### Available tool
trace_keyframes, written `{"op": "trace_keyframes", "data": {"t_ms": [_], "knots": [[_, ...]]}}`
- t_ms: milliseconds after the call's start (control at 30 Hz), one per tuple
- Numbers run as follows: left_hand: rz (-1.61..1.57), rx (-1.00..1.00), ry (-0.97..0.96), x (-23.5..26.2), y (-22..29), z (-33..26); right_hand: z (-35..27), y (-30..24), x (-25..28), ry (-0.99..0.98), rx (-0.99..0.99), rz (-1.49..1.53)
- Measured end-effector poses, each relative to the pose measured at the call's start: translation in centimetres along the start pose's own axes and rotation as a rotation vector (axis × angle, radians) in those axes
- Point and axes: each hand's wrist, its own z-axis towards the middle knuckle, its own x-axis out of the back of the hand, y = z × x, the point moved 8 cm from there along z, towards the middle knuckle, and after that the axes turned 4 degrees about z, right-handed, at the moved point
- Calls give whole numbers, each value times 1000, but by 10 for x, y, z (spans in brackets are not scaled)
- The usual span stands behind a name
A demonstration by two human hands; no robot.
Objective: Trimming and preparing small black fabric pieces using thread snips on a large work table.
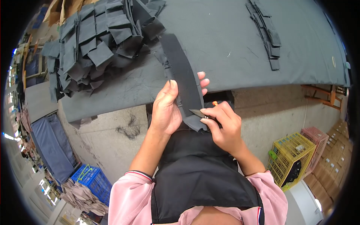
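Note:
My left hand (167, 110) is closed around a long dark grey fabric strip (182, 71), thumb on the near side and fingertips showing past its right edge. The strip's far end lies at the table's edge, and its lower end hangs over my black apron (202, 161). In my right hand (228, 127) is a small pair of thread snips (197, 113), its pointed blades at the strip's lower end. A small orange bit shows above my right fingers. Whether the blades touch the cloth I cannot tell.
A grey cloth-covered table (217, 48) spans the front. On it lie a heap of folded grey fabric pieces (92, 45) at left and a narrow bundle (265, 33) at right. Below stand a blue crate (92, 180), a yellow crate (292, 150) and cardboard boxes (332, 161).

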Motion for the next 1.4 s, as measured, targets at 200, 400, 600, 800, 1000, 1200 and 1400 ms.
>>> {"op": "trace_keyframes", "data": {"t_ms": [200,400,600,800,1000,1200,1400], "knots": [[86,-25,-27,2,2,-2,22,7,6,14,-110,-2],[-15,24,-42,6,-6,-4,30,11,-5,-21,2,-8],[-22,50,-23,6,-9,-5,22,-1,2,34,139,-147],[55,65,45,11,-8,-4,13,16,4,0,-71,-9],[62,75,63,19,-9,-5,4,49,13,39,-336,310],[123,113,80,25,-12,-7,10,53,1,-94,-365,412],[165,120,124,22,-8,-9,12,39,9,-36,-170,172]]}}
